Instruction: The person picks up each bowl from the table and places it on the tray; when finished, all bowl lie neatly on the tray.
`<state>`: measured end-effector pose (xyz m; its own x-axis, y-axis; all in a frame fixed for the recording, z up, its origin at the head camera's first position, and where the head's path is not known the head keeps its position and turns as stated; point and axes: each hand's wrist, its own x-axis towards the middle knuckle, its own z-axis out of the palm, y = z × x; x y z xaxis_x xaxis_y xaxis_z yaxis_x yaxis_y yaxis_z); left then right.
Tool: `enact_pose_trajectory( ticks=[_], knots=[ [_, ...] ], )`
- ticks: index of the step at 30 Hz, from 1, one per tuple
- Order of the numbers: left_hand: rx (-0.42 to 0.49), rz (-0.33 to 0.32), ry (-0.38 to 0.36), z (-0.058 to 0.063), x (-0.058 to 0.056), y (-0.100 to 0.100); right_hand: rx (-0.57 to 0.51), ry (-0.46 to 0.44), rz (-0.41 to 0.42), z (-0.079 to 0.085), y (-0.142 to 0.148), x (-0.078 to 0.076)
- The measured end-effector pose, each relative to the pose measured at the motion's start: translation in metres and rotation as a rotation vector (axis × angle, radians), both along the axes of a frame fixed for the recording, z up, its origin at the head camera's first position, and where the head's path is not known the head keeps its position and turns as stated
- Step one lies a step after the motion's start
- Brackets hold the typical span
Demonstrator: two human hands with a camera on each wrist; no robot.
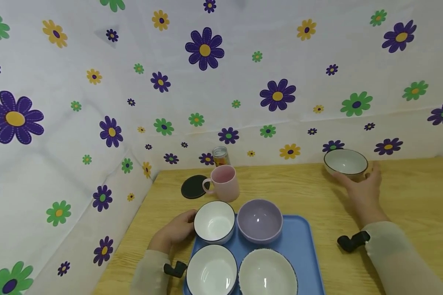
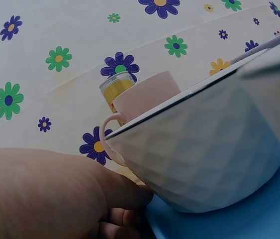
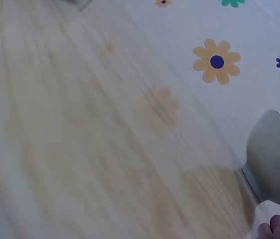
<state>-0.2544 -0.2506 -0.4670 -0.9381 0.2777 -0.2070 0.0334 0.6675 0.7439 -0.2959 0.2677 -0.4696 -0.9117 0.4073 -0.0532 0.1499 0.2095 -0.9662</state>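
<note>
At the back right of the table, my right hand [image 1: 363, 190] holds a white bowl [image 1: 345, 162] with a dark rim, thumb on one side and fingers on the other. In the right wrist view the bowl's pale outside [image 3: 274, 159] shows between the fingertips. My left hand [image 1: 175, 229] is at the left edge of a blue tray [image 1: 299, 233], beside a white dark-rimmed bowl [image 1: 214, 221]. The left wrist view shows its thumb and curled fingers pinching the tray's edge [image 2: 162, 219], just below that bowl's diamond-patterned side [image 2: 204, 149].
On the tray also stand a purple bowl [image 1: 260, 221] and two white bowls, one front left [image 1: 211, 270], one front right [image 1: 267, 272]. Behind it are a pink mug [image 1: 227, 188], a black round coaster [image 1: 193, 187] and a can [image 1: 220, 156]. Flowered cloth [image 1: 236, 82] rises behind the wooden table [image 1: 291, 188].
</note>
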Motion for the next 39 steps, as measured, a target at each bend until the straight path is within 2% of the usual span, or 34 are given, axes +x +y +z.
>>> enact_pose_trajectory(
  ticks=[10,18,22,33,39],
  knots=[
    [-0.005,-0.001,-0.004,0.000,-0.007,0.001,0.034,0.016,0.043,0.000,0.013,-0.009],
    [-0.010,0.007,0.000,0.001,-0.006,0.001,0.099,0.034,0.113,-0.003,0.017,-0.019],
    [-0.003,0.013,-0.005,0.001,-0.004,0.000,0.105,0.030,0.117,-0.004,0.017,-0.022],
    [0.007,0.019,-0.016,-0.003,-0.002,0.000,0.144,0.032,0.082,-0.007,0.012,-0.016],
    [-0.004,0.013,-0.014,-0.002,-0.002,0.000,0.152,0.074,0.057,-0.010,0.005,-0.009]
  ],
)
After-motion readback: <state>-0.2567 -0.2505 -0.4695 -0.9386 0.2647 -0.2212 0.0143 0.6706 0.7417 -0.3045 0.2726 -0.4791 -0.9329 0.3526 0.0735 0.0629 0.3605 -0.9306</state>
